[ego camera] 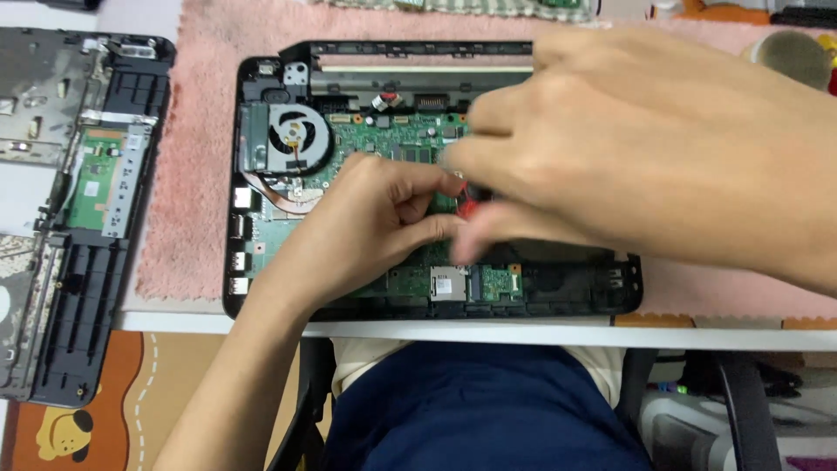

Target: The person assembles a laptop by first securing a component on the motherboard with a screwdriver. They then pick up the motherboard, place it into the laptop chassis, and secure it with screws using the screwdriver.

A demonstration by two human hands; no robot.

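the opened laptop base (pixel 261 96) lies on a pink towel (pixel 200 174) on the white surface (pixel 488 333), its green circuit board (pixel 384 135) bared. in the base's upper left corner sits the round black cooling fan (pixel 296 139), with a copper heat pipe (pixel 279 199) curving just below it.

the left hand (pixel 366 227) rests on the middle of the base, its fingers (pixel 427 228) curled in and pinched close around a small red part (pixel 468 205); the grip itself is partly hidden, so a firm hold cannot be told for sure. the right hand (pixel 663 157) reaches in from the base's right side, blurred, its fingers (pixel 475 157) bent toward the same red part, just above and touching the left fingertips; whether they grasp anything cannot be told.

near the base's front edge, a silver square card slot (pixel 449 283) sits on a small green board.

left of the base, off the towel, lies the removed keyboard cover (pixel 78 218), underside up, bearing a green rectangular touchpad board (pixel 91 179) and a pale metal strip beside it. far beyond the base's upper right corner stands a round cup (pixel 793 57).
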